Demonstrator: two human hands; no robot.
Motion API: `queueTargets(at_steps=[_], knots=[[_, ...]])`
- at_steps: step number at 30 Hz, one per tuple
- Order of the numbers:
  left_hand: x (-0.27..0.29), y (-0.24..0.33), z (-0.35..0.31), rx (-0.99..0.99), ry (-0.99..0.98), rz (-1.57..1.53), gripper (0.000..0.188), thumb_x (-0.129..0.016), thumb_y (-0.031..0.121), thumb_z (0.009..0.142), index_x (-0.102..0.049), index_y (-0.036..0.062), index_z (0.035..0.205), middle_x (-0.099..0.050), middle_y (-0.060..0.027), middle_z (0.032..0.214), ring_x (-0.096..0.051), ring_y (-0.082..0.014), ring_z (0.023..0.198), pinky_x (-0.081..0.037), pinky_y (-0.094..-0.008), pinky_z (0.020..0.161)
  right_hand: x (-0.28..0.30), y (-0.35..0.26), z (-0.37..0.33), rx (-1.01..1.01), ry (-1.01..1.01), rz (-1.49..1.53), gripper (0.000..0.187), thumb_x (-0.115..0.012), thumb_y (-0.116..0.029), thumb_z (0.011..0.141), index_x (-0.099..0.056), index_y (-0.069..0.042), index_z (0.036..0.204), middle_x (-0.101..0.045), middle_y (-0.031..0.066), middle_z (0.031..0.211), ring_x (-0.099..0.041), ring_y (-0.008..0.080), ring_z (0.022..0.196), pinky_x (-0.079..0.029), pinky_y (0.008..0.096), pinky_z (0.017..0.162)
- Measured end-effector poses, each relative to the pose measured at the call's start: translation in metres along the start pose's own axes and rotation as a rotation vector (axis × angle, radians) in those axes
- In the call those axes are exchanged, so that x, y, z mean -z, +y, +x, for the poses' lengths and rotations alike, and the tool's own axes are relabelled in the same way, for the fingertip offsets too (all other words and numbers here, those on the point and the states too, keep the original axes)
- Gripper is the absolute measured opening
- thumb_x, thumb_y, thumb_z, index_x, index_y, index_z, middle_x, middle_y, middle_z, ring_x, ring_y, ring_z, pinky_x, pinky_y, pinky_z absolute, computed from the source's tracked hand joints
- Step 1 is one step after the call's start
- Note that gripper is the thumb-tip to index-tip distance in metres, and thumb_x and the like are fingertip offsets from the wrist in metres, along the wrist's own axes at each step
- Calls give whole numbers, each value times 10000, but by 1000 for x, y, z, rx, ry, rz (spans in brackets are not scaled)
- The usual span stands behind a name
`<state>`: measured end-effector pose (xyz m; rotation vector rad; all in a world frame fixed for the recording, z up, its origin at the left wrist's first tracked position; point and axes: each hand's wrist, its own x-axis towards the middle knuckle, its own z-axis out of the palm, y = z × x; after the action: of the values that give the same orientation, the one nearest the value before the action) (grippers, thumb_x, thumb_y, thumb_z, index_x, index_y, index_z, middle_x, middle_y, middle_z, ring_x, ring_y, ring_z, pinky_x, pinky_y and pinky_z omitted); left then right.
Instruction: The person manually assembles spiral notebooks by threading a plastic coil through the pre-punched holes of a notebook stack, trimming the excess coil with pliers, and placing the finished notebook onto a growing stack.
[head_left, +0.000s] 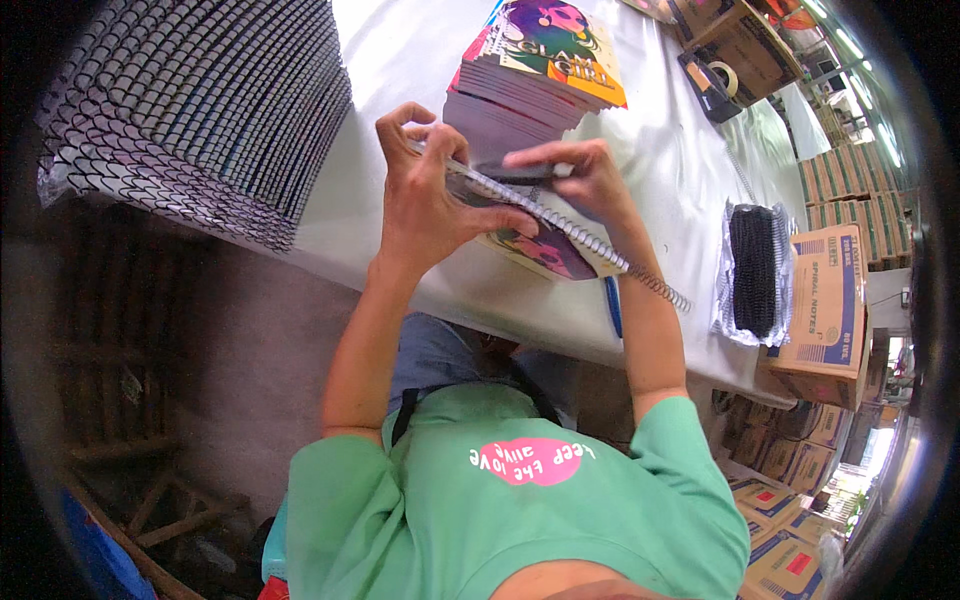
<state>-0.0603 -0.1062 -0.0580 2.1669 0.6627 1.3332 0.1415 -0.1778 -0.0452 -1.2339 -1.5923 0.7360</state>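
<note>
My left hand point(425, 195) grips a notebook by its end, thumb on the colourful cover point(560, 258) and fingers bent over the top edge. A metal spiral coil point(590, 240) runs along the notebook's upturned edge and sticks out past its right end, over my right forearm. My right hand point(585, 180), blurred, is closed just behind that edge. A dark, narrow object with a pale end point(525, 174) lies at its fingers; its kind is unclear. Beyond my hands stands a stack of notebooks or covers point(530, 85) with a bright illustrated top cover.
Spiral-bound notebooks are piled high point(210, 110) at the left of the white table point(430, 285). On the right lie a bag of black coils point(755, 270), a cardboard box point(825, 300) and a tape dispenser point(710, 85). A blue strip point(613, 307) lies near the front edge.
</note>
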Motion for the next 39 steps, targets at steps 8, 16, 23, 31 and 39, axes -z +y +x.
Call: queueTargets(at_steps=[8, 16, 23, 31, 39], knots=[[-17, -32, -5, 207, 56, -379, 975, -904, 429, 339, -315, 35, 1007, -324, -103, 1033, -394, -236, 1009, -389, -345, 891, -2, -8, 17, -164, -1, 227, 352, -575, 95, 633, -675, 31, 964, -675, 125, 961, -648, 236, 899, -494, 311, 842], [-14, -41, -3, 86, -6, -312, 998, -898, 424, 356, -257, 15, 1002, -315, -107, 1016, -388, -239, 1003, -380, -326, 884, -15, -24, 29, 63, 32, 300, 360, -578, 103, 625, -692, 9, 953, -686, 55, 870, -596, 81, 791, -494, 231, 764], [-11, -37, -2, 88, -106, -195, 1006, -876, 450, 382, -263, -30, 1019, -290, -97, 991, -368, -235, 990, -372, -329, 889, -27, -38, 44, 187, -130, 207, 364, -571, 127, 627, -675, 45, 966, -684, 134, 930, -627, 129, 893, -488, 255, 831], [-20, -38, -7, 239, -123, -483, 833, -894, 316, 479, -287, 23, 968, -303, -77, 963, -380, -192, 933, -359, -276, 851, -26, -38, 41, 104, 6, 240, 398, -616, 132, 604, -684, 13, 977, -688, 80, 934, -618, 90, 836, -501, 221, 764], [-9, -32, -15, 456, -157, -832, 197, -525, 54, 907, -456, 4, 1084, -549, -55, 977, -524, -108, 921, -409, -234, 838, 0, -27, 17, 12, 165, 572, 346, -677, -4, 762, -613, 1, 1102, -651, 46, 988, -587, 97, 918, -474, 264, 840]])
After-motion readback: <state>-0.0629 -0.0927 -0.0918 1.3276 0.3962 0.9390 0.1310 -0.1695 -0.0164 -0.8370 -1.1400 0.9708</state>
